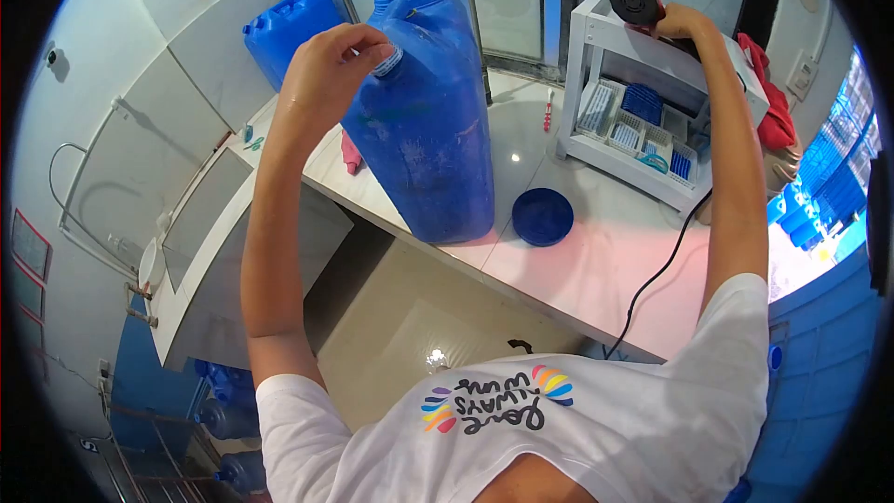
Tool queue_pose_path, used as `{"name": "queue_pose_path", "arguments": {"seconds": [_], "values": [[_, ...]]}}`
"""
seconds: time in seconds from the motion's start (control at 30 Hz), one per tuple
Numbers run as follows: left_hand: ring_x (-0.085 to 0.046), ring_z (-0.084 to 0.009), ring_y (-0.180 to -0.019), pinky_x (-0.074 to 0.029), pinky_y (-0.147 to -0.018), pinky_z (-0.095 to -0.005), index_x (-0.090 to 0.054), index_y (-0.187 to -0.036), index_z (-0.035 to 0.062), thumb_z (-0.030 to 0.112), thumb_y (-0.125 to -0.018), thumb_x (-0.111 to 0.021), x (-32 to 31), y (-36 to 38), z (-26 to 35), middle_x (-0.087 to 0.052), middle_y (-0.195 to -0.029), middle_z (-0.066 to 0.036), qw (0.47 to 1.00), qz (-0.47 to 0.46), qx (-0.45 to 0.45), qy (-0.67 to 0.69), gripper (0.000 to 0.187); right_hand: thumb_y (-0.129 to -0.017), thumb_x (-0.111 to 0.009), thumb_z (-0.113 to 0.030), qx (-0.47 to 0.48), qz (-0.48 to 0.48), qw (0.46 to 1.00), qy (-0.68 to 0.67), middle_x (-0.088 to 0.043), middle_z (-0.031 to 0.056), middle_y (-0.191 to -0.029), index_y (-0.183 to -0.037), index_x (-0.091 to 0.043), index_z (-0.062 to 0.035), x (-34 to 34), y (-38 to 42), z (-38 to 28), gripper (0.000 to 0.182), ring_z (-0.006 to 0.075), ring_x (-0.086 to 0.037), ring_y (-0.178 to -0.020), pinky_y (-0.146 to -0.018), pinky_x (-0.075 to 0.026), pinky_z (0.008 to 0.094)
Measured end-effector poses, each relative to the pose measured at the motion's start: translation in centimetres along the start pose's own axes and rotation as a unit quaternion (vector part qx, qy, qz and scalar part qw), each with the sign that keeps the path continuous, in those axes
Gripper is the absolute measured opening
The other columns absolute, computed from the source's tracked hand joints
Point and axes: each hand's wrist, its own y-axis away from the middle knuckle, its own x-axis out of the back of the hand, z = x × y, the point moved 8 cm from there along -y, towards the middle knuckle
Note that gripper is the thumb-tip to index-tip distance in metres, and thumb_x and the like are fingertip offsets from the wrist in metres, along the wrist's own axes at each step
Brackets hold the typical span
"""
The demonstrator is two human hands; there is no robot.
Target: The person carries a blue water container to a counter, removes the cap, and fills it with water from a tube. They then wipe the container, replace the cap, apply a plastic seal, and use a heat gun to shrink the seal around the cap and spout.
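A tall blue water jug (424, 140) stands on the white counter, with a clear stream or tube coming down at its wide top opening. At a small cap (389, 61) on the jug's upper side, my left hand (335, 65) is closed, thumb and fingers pinching it. My right hand (682, 22) reaches to the top of a white shelf unit and is wrapped around a red and black hair dryer (637, 4), its round black vented end facing me. A round blue lid (543, 217) lies on the counter beside the jug.
The white shelf unit (633, 154) holds small baskets of caps and strips. A black cord (652, 279) crosses the counter's right part. A toothbrush (548, 112) lies behind the lid. Another blue jug (293, 28) stands at back left. A red cloth (768, 98) hangs right.
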Motion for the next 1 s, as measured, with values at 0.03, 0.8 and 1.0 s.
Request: {"name": "queue_pose_path", "arguments": {"seconds": [0.03,0.8,1.0], "values": [[-0.051,-0.0129,-0.069,-0.042,-0.066,-0.0287,-0.064,-0.090,0.0026,0.020,-0.084,-0.063,-0.2,0.0,0.7,-0.059,-0.075,-0.003,0.999,0.001,-0.019,-0.044,0.018,-0.061,-0.064,-0.028,-0.004,-0.001,1.000,-0.002,-0.066,0.0221,-0.082,-0.085,-0.067,0.0008,0.0,0.2,0.2,0.038,0.0351,-0.064,-0.079,-0.073,-0.049,0.0380],[-0.058,-0.0293,-0.102,-0.046,-0.088,-0.0381,-0.037,-0.129,0.0043,0.013,-0.073,-0.076,-2.0,2.9,-2.7,-0.060,-0.109,-0.016,0.979,0.192,-0.051,0.037,0.069,-0.069,-0.064,-0.024,0.082,0.008,0.538,-0.839,-0.056,0.0102,-0.085,-0.092,-0.055,0.0025,-6.0,28.1,-12.4,0.037,0.0147,-0.057,-0.065,-0.059,-0.049,0.0266],[-0.053,-0.0275,-0.107,-0.042,-0.092,-0.0372,-0.040,-0.127,0.0039,0.016,-0.072,-0.077,-2.6,3.7,-3.5,-0.061,-0.108,-0.014,0.965,0.257,-0.022,0.047,0.067,-0.070,-0.064,-0.016,0.092,-0.046,0.527,-0.844,-0.059,0.0111,-0.087,-0.100,-0.055,-0.0001,-6.1,28.3,-16.7,0.035,0.0145,-0.058,-0.067,-0.058,-0.051,0.0284]]}}
